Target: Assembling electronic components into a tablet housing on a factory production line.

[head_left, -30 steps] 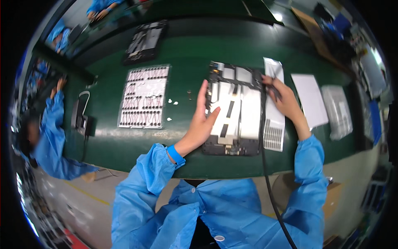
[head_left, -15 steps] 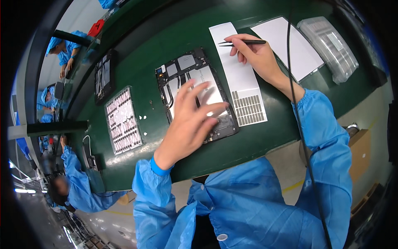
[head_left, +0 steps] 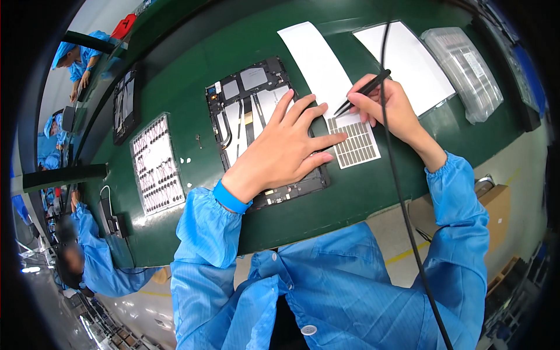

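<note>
While the right hand (head_left: 392, 108) grips black tweezers (head_left: 373, 83), white sheet (head_left: 331, 84) gridded in grey, left hand (head_left: 277, 149) splayed

The left arm (head_left: 201, 245) runs from the near edge toward the far right, and its wrist (head_left: 242, 182) stays in line with the forearm. The left hand (head_left: 286, 140) lies palm down with its back up and is spread wide: the thumb (head_left: 318, 162) reaches right on the near side, the index finger (head_left: 328, 140) stretches right beside it, and the other three fingers fan toward the far right. The right arm (head_left: 458, 204) bends in from the near right, forearm angled far and left. The right hand (head_left: 392, 111) is closed, thumb and index finger pinching, the remaining fingers curled beneath. Both hands are near each other, apart.
</note>
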